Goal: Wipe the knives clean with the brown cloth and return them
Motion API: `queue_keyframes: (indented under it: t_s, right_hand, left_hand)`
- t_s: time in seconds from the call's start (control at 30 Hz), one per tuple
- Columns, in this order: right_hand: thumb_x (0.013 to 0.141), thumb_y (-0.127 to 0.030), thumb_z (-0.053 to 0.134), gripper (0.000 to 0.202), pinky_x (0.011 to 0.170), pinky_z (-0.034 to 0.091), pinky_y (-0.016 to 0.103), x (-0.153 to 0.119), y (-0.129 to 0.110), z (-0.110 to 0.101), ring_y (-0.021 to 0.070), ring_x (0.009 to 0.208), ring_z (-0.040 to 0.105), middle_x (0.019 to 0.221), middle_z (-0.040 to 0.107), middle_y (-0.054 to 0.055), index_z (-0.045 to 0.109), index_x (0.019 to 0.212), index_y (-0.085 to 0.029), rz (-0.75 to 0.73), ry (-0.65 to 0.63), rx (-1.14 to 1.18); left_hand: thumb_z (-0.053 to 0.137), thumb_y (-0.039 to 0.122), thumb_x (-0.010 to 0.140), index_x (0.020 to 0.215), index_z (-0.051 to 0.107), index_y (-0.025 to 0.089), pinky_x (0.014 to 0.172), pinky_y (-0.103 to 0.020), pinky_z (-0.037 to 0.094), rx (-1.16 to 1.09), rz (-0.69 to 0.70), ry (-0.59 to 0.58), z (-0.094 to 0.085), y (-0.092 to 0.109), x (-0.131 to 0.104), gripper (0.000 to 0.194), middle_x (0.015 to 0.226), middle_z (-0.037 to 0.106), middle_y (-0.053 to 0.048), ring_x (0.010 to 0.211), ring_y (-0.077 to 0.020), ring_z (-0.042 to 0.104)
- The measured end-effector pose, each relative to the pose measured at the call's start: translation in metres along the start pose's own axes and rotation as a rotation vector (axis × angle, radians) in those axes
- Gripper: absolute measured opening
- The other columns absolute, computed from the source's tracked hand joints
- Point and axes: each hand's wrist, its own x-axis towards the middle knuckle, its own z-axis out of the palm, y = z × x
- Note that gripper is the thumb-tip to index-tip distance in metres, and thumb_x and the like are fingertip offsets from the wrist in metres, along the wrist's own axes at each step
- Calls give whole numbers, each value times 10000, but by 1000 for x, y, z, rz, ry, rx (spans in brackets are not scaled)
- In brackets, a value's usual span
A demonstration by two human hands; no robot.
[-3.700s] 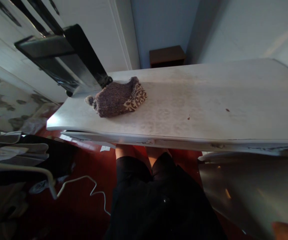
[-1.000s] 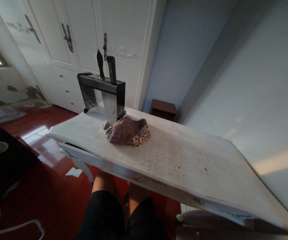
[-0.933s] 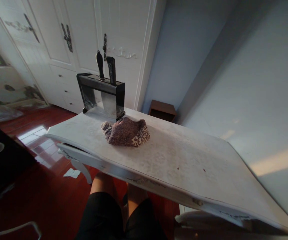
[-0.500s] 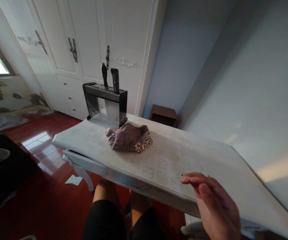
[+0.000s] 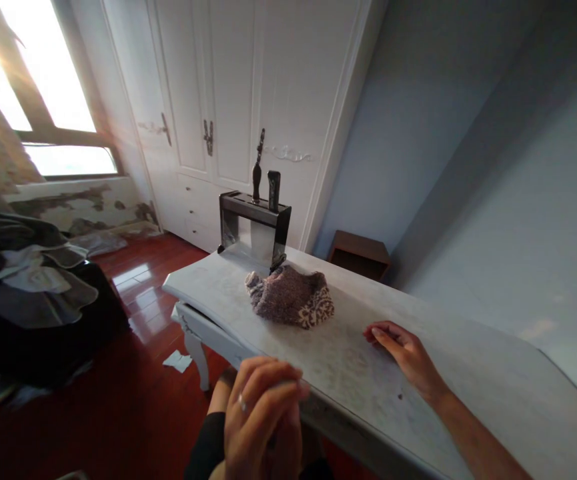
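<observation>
Hat (image 5: 288, 301), one, on desk (image 5: 348, 367): left of right hand (image 5: 404, 350), the nearer, patterned end toward it; beyond left hand (image 5: 258, 417). Both curled; closure cannot be told.

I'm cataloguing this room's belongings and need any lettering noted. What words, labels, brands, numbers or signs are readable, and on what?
None can be read.
The knitted item bears a pale pattern, not letters.
The black holder and the white table show no legible marking.
The raised decoration on the wardrobe is scrollwork, not writing.
</observation>
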Motion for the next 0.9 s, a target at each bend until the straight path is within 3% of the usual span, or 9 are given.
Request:
queue_keyframes:
  t_s: [0.07, 0.23, 0.37, 0.47, 0.6, 0.7, 0.8, 0.9]
  right_hand:
    - [624, -677, 722, 534, 771, 509, 367, 16, 8, -5, 249, 830, 643, 849, 706, 105, 715, 810, -176, 27, -31, -26]
    - [594, -727, 692, 608, 680, 523, 356, 46, 24, -19, 231, 749, 632, 855, 710, 115, 706, 831, -168, 41, -70, -106]
    - [609, -719, 676, 596, 675, 542, 353, 56, 32, -26, 230, 735, 633, 852, 710, 118, 701, 835, -168, 30, -55, -124]
    - [622, -718, 659, 591, 697, 555, 357, 58, 42, -28, 254, 784, 651, 878, 716, 124, 703, 854, -176, 43, -44, -143]
    - [648, -696, 646, 559, 724, 561, 344, 59, 55, -29, 260, 809, 664, 884, 720, 113, 713, 873, -188, 14, -62, -201]
    - [657, -678, 648, 534, 765, 562, 330, 60, 60, -32, 270, 859, 676, 910, 725, 107, 724, 866, -192, 9, -81, -223]
    - [649, -664, 667, 519, 774, 566, 309, 61, 55, -35, 271, 874, 684, 917, 730, 96, 737, 871, -200, 51, -95, -236]
    - [618, -682, 679, 538, 749, 567, 290, 58, 42, -34, 261, 851, 682, 908, 731, 88, 747, 860, -206, 94, -70, -217]
  left_hand:
    - [492, 101, 875, 1020, 596, 210, 825, -321, 505, 37, -66, -97, 14, -17, 14, 209, 1035, 624, -59, 982, -172, 581]
    - [502, 193, 882, 1179, 534, 150, 997, -443, 444, 282, -230, -152, 52, -88, 34, 302, 1248, 555, -132, 1174, -242, 513]
    - [502, 204, 851, 1296, 468, 109, 1101, -504, 331, 433, -283, -237, 71, -120, 37, 457, 1393, 456, -169, 1373, -308, 333]
    - [498, 247, 857, 1331, 451, 91, 1134, -518, 268, 485, -346, -321, 80, -128, 43, 501, 1426, 439, -174, 1419, -325, 259]
    - [491, 370, 893, 1358, 436, 94, 1138, -506, 250, 484, -418, -428, 87, -126, 55, 543, 1411, 477, -167, 1422, -320, 265]
    - [525, 445, 880, 1306, 488, 116, 1105, -477, 299, 460, -440, -489, 90, -119, 66, 540, 1332, 554, -160, 1338, -306, 407]
    - [509, 498, 882, 1104, 605, 154, 990, -441, 403, 452, -429, -567, 94, -111, 78, 420, 1086, 676, -126, 1104, -285, 592]
    - [397, 508, 932, 953, 630, 169, 834, -414, 462, 481, -392, -620, 99, -106, 89, 412, 913, 692, -103, 937, -271, 641]
